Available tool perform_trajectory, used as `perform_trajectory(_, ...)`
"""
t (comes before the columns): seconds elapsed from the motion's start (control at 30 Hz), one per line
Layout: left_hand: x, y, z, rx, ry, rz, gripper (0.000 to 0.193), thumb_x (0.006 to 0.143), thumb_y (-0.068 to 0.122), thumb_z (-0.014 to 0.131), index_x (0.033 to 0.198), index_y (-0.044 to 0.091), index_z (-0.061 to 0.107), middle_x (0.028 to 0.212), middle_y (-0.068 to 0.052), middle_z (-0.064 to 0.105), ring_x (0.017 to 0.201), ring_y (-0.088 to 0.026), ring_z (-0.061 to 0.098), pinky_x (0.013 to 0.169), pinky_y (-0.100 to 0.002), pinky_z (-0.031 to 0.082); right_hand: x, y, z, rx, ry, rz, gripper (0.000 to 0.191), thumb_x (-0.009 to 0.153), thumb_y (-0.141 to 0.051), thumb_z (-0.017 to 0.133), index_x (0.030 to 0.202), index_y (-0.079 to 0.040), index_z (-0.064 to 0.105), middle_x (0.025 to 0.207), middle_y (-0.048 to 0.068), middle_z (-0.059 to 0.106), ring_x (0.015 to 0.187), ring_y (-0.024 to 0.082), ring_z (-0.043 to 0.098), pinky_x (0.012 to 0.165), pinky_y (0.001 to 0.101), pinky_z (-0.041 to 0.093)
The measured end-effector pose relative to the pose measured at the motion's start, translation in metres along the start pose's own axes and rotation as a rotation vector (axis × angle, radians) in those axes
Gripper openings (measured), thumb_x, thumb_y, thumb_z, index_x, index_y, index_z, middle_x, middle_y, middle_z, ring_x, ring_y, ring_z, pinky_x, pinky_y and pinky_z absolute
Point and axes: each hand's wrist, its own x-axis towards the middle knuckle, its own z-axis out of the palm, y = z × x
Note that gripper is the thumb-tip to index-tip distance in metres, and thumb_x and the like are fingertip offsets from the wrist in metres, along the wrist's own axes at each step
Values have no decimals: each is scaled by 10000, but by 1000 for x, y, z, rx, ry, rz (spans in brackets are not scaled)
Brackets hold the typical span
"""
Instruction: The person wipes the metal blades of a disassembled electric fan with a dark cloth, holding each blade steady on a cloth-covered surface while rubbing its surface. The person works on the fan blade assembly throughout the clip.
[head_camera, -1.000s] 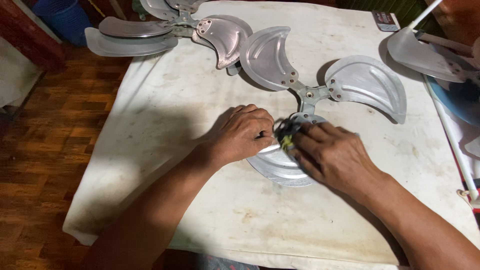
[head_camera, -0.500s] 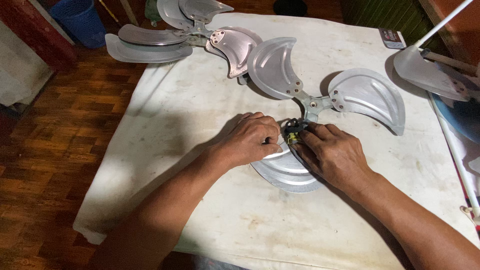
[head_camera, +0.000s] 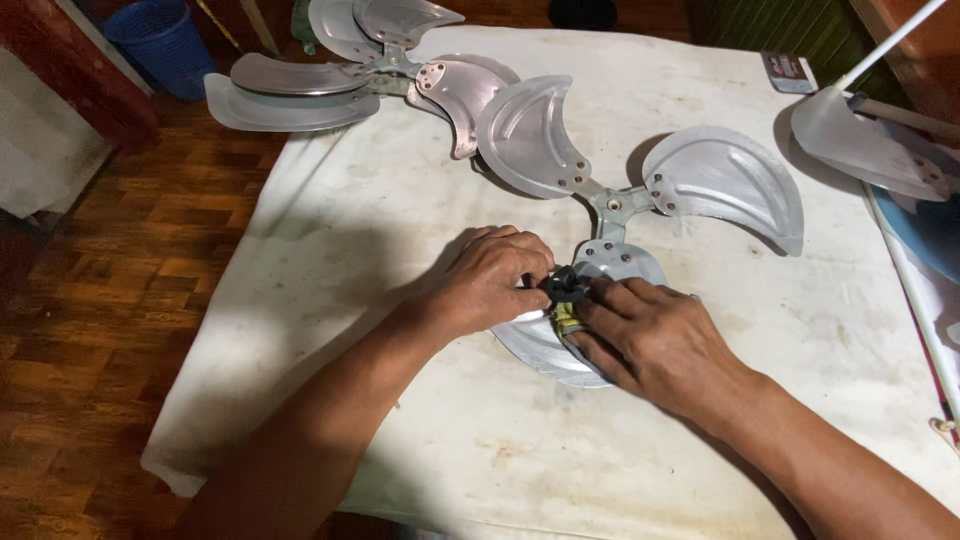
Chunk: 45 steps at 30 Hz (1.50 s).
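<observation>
The left hand (head_camera: 490, 280) lay curled on the near blade of the three-bladed silvery metal fan propeller (head_camera: 620, 205), its fingers (head_camera: 528, 262) bent shut and pinching a small dark and yellowish fitting (head_camera: 562, 300) held just beyond the fingertips. From the other side the right hand (head_camera: 655, 340) met it, fingers closed on the same fitting, so both hands gripped it over the blade. The propeller lay flat on the stained white cloth-covered desk (head_camera: 380, 200), its hub just past the fingers and its other two blades spreading away from them. The step in hand looked like working that fitting against the blade; the next move would call for a steady pinch and a firmly pressed blade. Beyond the fingers, far left, lay a second silvery propeller (head_camera: 380, 60).
</observation>
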Motion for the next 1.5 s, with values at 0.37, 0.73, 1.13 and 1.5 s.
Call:
perform_trajectory(0.37, 3, 8, -1, 21, -24, -54, 191, 763, 278, 803, 717, 117, 710, 1074, 31, 736, 1057, -210, 651, 949, -387, 462, -9, -11, -3, -127, 31, 149, 253, 831, -249, 754, 925, -15, 729, 991, 187, 723, 771, 326, 687, 626, 436, 575)
perform_trajectory(0.73, 2, 13, -4, -8, -29, -96, 157, 773, 251, 797, 759, 114, 721, 1046, 35, 737, 1036, -199, 653, 973, -388, 448, -4, 11, -17, -240, 4, 289, 251, 846, -238, 757, 945, -9, 732, 933, 159, 712, 751, 327, 682, 591, 446, 566)
perform_trajectory(1.13, -2, 7, -4, -24, 37, 23, 122, 790, 214, 774, 818, 107, 721, 1034, 11, 741, 1012, -216, 673, 950, -381, 487, -8, -11, -9, -51, 46, 125, 213, 860, -227, 738, 867, -18, 699, 851, 150, 685, 653, 305, 657, 557, 435, 551)
perform_trajectory(1.5, -1, 8, -3, 29, 7, -3, 159, 785, 254, 791, 801, 118, 712, 1027, 28, 733, 1018, -223, 658, 933, -396, 474, -14, -34, -3, -11, -24, -32, 282, 791, -225, 745, 936, 15, 716, 894, 184, 708, 700, 304, 692, 541, 415, 565)
